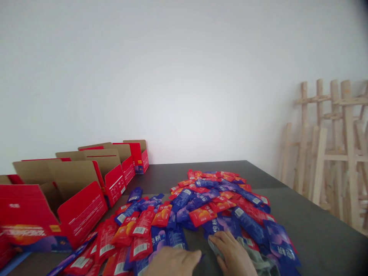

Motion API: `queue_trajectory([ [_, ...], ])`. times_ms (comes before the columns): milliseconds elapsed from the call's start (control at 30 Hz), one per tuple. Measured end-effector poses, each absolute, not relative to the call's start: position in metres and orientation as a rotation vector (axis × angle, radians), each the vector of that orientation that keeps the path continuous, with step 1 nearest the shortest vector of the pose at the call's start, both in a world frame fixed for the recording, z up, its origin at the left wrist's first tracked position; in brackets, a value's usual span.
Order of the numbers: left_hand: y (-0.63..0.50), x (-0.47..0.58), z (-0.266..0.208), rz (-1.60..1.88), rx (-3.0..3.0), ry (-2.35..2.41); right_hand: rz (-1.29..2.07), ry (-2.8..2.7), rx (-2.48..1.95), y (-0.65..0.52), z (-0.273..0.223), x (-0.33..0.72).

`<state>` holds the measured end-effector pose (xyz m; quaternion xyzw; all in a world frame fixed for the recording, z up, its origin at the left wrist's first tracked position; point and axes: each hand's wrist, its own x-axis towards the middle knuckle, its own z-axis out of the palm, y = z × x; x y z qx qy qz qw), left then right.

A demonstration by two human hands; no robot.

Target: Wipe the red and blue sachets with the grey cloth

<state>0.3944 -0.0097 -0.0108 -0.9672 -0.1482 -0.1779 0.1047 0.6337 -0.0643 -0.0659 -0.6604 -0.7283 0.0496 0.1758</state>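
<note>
My left hand (174, 262) is at the bottom edge, its thumb pointing right; its other fingers are mostly hidden. A small dark blue tip shows by the thumb, but what the hand grips cannot be made out. With its fingers bent, my right hand (234, 255) presses on a grey-green cloth (260, 260) that bunches out on both sides of it. Blue spouted pouches (221, 225) lie just beyond my right hand. Red pouches (140, 247) and more blue ones lie left of my left hand.
Open red cardboard boxes (82, 211) stand in a row on the left. A large heap of red and blue pouches (202, 214) spreads over the dark table (304, 218). Wooden stands (347, 153) lean at the right by the white wall (184, 76).
</note>
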Motion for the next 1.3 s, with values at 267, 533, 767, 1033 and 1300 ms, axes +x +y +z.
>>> queue_trajectory([
  [267, 0.028, 0.353, 0.039, -0.019, -2.703, -1.084, 0.168, -2.033, -1.867, -0.066, -0.064, 0.63],
  [533, 0.034, 0.407, -0.009, -0.044, -2.767, -1.265, 0.154, -1.958, -1.839, -0.066, -0.066, 0.629],
  [767, 0.054, 0.417, -0.021, 0.131, -2.786, -1.496, 0.178, -1.957, -1.864, -0.069, -0.066, 0.631],
  [1033, 0.061, 0.375, -0.004, 0.271, -2.747, -1.41, 0.186, -1.977, -1.868, -0.07, -0.06, 0.63],
  [1300, 0.071, 0.434, -0.01, 0.037, -2.662, -1.206, 0.174, -1.965, -1.834, -0.069, -0.061, 0.629],
])
